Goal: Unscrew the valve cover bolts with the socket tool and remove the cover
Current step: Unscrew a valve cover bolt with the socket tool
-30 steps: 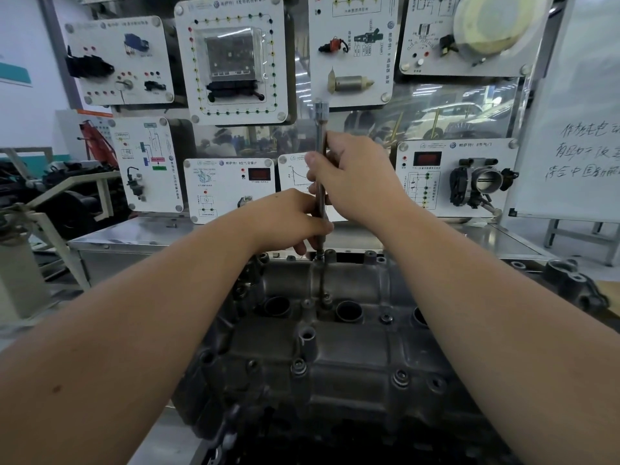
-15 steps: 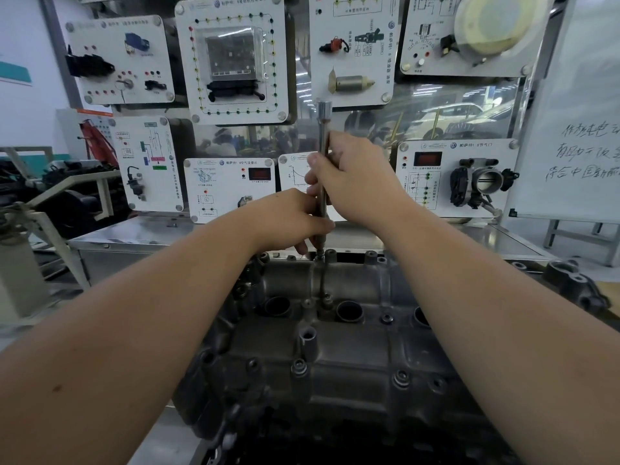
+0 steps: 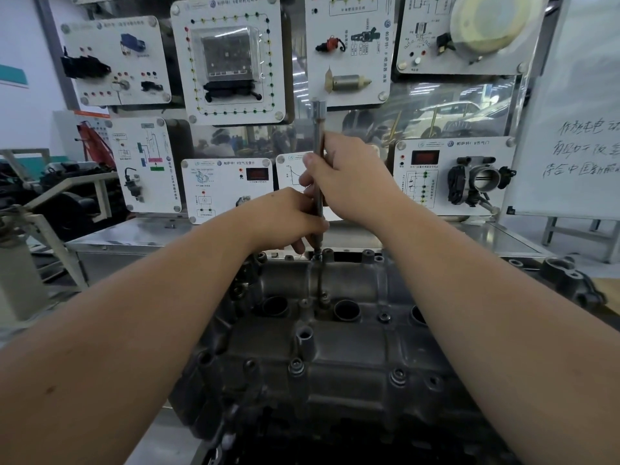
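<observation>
A dark grey metal valve cover (image 3: 342,357) fills the lower middle of the head view, with several bolts (image 3: 397,375) and round plug holes (image 3: 347,310) on top. A long thin socket tool (image 3: 318,129) stands upright over the cover's far edge, its lower end at a bolt there. My right hand (image 3: 349,179) grips the upper shaft, thumb on the left side. My left hand (image 3: 288,219) holds the lower shaft just above the cover, fingers curled round it.
Behind the engine stands a steel bench (image 3: 141,236) and a display wall of white training panels (image 3: 231,58), one with a throttle body (image 3: 476,179). A whiteboard (image 3: 577,112) stands at the right. A loose metal casting (image 3: 570,283) lies right of the cover.
The socket tool has stayed upright at the same bolt. My right hand's thumb has shifted slightly on the shaft; both hands keep their hold.
</observation>
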Motion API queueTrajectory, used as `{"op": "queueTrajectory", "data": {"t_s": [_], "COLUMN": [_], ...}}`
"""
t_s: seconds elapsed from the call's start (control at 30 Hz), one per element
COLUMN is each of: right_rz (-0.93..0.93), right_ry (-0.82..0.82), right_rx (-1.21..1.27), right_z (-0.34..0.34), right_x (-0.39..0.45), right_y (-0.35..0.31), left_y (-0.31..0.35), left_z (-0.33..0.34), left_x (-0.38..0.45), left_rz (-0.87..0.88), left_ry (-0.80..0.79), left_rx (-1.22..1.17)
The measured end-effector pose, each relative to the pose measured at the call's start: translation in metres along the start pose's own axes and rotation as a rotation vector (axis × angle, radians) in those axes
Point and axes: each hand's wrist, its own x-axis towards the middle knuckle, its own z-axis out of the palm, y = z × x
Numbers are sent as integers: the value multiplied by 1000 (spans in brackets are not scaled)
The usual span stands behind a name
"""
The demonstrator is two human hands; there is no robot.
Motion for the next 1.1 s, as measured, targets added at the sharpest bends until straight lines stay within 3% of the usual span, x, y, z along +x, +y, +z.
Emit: {"op": "queueTrajectory", "data": {"t_s": [0.33, 0.53, 1.1], "right_rz": [3, -22, 32], "right_ry": [91, -5, 63], "right_rx": [-49, 26, -31], "right_z": [0, -1, 2], "right_x": [0, -1, 2], "right_y": [2, -2, 4], "left_y": [-3, 0, -1], "left_z": [0, 0, 1], "left_x": [1, -2, -2], "left_rz": [25, 36, 32], "left_ry": [-1, -9, -7], "left_rx": [74, 26, 38]}}
